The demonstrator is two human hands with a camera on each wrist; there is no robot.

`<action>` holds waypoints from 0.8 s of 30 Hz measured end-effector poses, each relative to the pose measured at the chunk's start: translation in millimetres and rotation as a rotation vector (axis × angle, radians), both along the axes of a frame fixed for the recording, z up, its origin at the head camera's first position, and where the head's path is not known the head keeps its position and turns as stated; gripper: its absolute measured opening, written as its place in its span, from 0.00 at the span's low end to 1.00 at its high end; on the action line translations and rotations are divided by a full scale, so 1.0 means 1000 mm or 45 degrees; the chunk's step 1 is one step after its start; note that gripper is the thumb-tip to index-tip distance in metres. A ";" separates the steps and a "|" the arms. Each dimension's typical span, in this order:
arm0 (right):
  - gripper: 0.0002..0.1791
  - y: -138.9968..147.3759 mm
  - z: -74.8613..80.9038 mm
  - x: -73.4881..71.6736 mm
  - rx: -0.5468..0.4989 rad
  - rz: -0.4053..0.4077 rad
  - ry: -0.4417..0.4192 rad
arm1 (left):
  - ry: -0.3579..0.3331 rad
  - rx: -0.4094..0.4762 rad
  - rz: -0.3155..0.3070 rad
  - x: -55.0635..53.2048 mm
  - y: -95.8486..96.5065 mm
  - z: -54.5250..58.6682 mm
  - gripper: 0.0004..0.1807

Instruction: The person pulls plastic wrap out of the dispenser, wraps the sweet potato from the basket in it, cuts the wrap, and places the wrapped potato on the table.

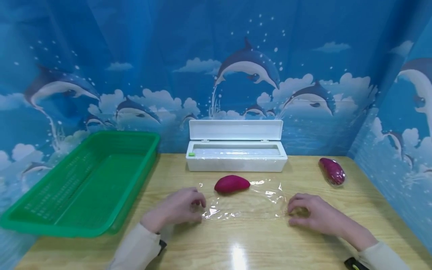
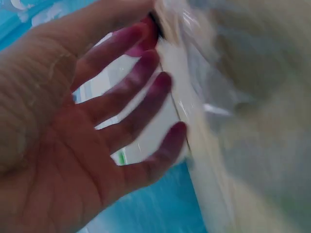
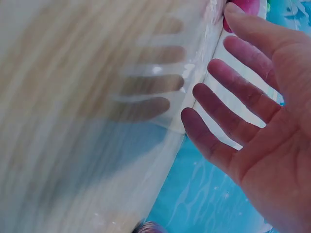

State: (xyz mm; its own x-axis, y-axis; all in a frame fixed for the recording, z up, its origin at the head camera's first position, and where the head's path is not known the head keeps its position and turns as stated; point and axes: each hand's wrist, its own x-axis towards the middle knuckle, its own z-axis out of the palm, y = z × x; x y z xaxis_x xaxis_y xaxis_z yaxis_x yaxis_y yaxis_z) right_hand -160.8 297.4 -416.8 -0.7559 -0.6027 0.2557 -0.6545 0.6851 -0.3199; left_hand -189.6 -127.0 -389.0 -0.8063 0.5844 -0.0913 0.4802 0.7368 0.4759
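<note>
A purple sweet potato [image 1: 232, 184] lies on the upper left part of a clear sheet of plastic wrap [image 1: 256, 204], which is spread over the table. At the sheet's left edge is my left hand [image 1: 182, 205], its fingers loosely bent and spread apart in the left wrist view. My right hand [image 1: 312, 211] is by the right edge, thumb and fingers apart. In the right wrist view its fingers [image 3: 238, 90] are nearly straight, with their reflections in the shiny surface beside them. Neither hand shows anything gripped between thumb and fingers.
Behind the sheet stands a white plastic wrap dispenser box [image 1: 236, 164] with its lid raised. A green basket [image 1: 116, 215] occupies the left side. Toward the back right lies another purple sweet potato [image 1: 332, 171], wrapped in film. A dolphin-print curtain [image 1: 162, 56] encloses the wooden table [image 1: 209, 247].
</note>
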 end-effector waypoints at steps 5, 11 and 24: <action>0.10 -0.004 -0.003 0.002 0.058 0.032 0.074 | -0.034 -0.031 -0.003 0.008 -0.019 -0.007 0.15; 0.11 -0.005 -0.009 0.001 0.071 0.082 0.196 | 0.092 0.018 -0.064 0.006 -0.024 -0.012 0.05; 0.07 -0.013 -0.006 0.002 0.130 -0.016 0.170 | 0.038 0.120 0.054 -0.001 -0.024 -0.008 0.05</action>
